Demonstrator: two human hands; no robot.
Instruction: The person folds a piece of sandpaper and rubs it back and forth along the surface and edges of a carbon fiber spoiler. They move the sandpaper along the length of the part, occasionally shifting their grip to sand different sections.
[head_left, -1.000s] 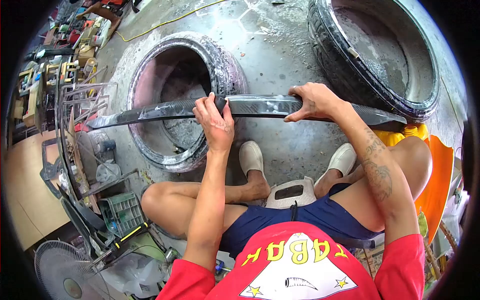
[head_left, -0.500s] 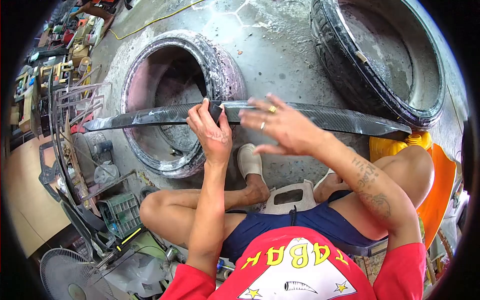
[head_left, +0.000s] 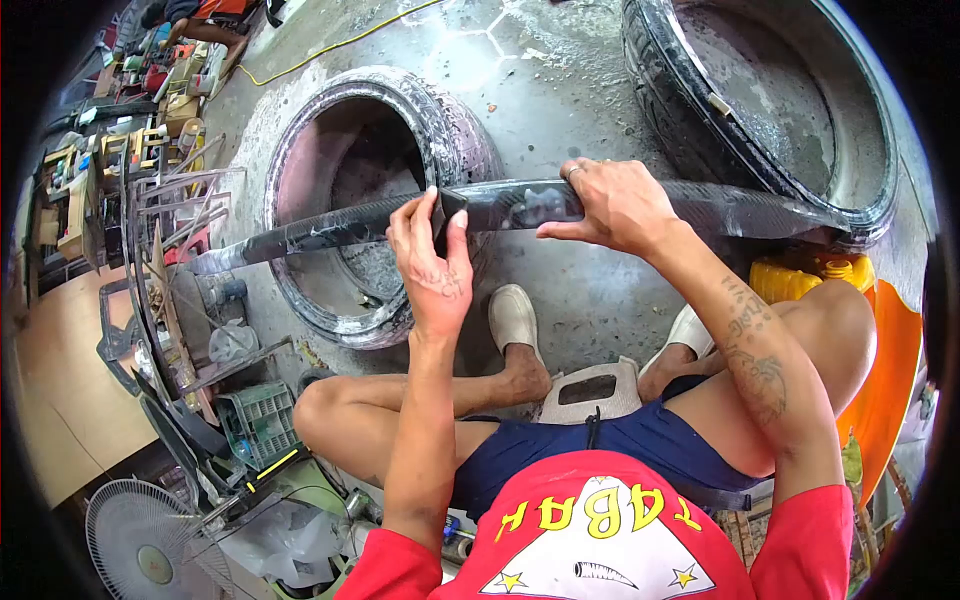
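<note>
A long, curved carbon-fibre strip [head_left: 500,207] with a glossy black weave lies across in front of me, whitish smears on its surface. My left hand [head_left: 435,275] pinches a small black block [head_left: 452,207] against the strip, fingers on one side and thumb on the other. The block's underside is hidden. Right of it, my right hand [head_left: 625,205] grips the strip, with the fingers over its far edge and the thumb along the near edge. Beneath the strip's left half is a worn tyre [head_left: 290,290] lying on the floor.
A second tyre [head_left: 690,120] supports the strip's right end. Yellow jug [head_left: 785,278] and orange panel [head_left: 885,370] are by my right knee. To the left are a green crate [head_left: 258,425], a fan [head_left: 150,540] and cluttered shelving. Another person's leg [head_left: 215,35] shows at the top left.
My right hand, blurred above the strip before, has come down and closed round it. My left hand keeps its pinch on the black block. The view has shifted slightly.
</note>
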